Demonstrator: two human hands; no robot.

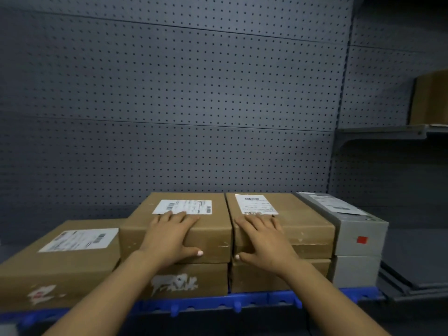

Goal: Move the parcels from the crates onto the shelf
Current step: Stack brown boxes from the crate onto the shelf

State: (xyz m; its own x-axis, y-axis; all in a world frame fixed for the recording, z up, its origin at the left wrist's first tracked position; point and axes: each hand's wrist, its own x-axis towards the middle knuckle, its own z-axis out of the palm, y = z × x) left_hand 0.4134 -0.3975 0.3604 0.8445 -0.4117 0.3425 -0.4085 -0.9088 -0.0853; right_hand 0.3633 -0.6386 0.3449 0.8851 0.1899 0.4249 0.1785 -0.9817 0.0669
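Brown cardboard parcels fill shelf with blue front edge (208, 303), dark pegboard (169, 105) behind. Left hand (169, 238) lies flat, fingers spread, on upper centre-left parcel (213, 229); thumb on its near face. Right hand (264, 241) same, spread on upper centre-right parcel (308, 224). Each sits on lower box. Low labelled parcel (60, 263) at left; grey stacked boxes (358, 234) at right, touching.

Dim, soft focus, bowed edges, dark corners

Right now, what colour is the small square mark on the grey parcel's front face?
Red, on the grey parcel at the right end of the row; head view.
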